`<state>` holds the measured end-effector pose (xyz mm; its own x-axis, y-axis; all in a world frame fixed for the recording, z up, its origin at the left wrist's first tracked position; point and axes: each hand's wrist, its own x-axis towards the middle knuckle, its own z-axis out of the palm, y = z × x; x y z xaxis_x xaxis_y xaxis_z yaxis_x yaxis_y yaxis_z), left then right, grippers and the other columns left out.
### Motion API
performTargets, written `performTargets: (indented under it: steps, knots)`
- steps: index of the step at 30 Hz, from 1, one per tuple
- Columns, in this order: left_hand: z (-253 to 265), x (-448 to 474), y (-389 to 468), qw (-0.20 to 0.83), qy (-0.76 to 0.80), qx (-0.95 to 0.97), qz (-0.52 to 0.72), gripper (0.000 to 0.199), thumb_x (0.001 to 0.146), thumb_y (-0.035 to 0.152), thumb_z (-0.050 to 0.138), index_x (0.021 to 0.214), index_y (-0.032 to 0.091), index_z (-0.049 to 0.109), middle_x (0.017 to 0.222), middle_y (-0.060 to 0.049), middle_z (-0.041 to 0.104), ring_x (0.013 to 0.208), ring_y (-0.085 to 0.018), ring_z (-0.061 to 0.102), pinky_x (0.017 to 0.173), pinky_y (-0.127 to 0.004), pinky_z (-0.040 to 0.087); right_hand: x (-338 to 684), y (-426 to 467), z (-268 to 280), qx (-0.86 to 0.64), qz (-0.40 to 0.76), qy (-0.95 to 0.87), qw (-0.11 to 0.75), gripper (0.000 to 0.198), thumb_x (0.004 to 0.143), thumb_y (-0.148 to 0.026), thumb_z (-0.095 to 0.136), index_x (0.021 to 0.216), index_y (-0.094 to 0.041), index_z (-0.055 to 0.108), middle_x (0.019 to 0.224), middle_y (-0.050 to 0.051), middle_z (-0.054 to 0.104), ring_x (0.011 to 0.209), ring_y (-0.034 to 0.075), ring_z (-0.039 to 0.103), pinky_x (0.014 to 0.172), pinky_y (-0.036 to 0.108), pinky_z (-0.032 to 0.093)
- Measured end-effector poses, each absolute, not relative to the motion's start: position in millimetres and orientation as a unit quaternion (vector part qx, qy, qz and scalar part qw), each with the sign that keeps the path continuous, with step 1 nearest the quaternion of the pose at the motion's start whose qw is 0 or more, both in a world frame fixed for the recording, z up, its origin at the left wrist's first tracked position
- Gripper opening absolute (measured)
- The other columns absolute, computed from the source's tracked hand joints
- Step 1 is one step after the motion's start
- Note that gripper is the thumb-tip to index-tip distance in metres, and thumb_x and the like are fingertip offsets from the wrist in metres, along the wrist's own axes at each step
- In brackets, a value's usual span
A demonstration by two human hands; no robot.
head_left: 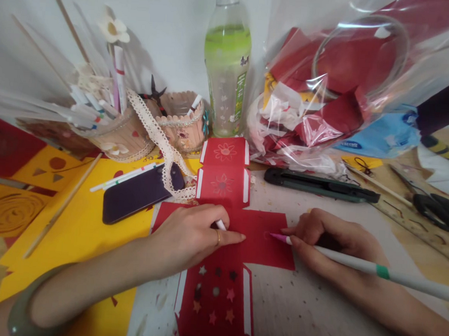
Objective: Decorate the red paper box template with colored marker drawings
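**Two hands on a red paper cut-out, clutter ringed behind**

Nearest the camera, the red cross-shaped cut-out [243, 240] lies flat on the pale tabletop [314, 315]; its lowest panel, at 6 o'clock, is punched with small stars and dots. The left hand [190, 234] presses down on the middle of the cross, fingers curled with the forefinger stretched toward 3 o'clock, and a small white stub [220, 224] shows between the fingers — what it is cannot be told. The right hand [330, 240], at 3 o'clock of the left, pinches a white pen [359, 265] with a pink tip that touches the right arm of the cross; the barrel runs off toward 4 o'clock.

At 9 o'clock a yellow sheet [83, 230] lies under the left forearm, with a thin wooden stick [62, 206] across it. Just beyond the left hand, at 11 o'clock, a dark phone [139, 193] lies with a lace ribbon [154, 128] draped over its end. At 1 o'clock a black utility knife [318, 185] sits just past the cross, with black scissors [438, 209] and a ruler [414, 225] further right.

Farthest back, two craft-stick pots [127, 134] hold pens at 11 o'clock, a green drink bottle [226, 72] stands at 12 — right behind the top panel — and a clear bag of red scraps [328, 83] fills 1 to 2 o'clock.
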<state>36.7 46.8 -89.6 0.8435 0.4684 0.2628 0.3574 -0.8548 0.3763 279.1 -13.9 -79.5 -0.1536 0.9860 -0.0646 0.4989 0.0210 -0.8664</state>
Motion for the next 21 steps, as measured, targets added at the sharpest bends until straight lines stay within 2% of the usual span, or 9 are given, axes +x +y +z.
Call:
performTargets:
  steps: [7, 21]
  knots:
    - [-87.9, 37.9, 46.8, 0.15, 0.218, 0.949, 0.172, 0.033, 0.097, 0.026, 0.035, 0.097, 0.024, 0.069, 0.077, -0.002, 0.059, 0.064, -0.008, 0.053, 0.056, -0.018, 0.044, 278.5, -13.5, -79.7, -0.573, 0.402, -0.645, 0.307, 0.028, 0.083, -0.031, 0.052, 0.06, -0.023, 0.04, 0.059, -0.002, 0.049, 0.054, 0.014, 0.043, 0.048, 0.027, 0.035]
    - [-90.5, 36.7, 47.1, 0.151, 0.216, 0.948, 0.177, 0.032, 0.097, 0.023, 0.036, 0.101, 0.025, 0.068, 0.078, -0.001, 0.058, 0.064, -0.008, 0.053, 0.055, -0.018, 0.043, 276.7, -13.0, -75.5, -0.577, 0.399, -0.641, 0.311, 0.029, 0.081, -0.031, 0.053, 0.056, -0.024, 0.037, 0.055, -0.002, 0.047, 0.053, 0.015, 0.045, 0.046, 0.028, 0.037]
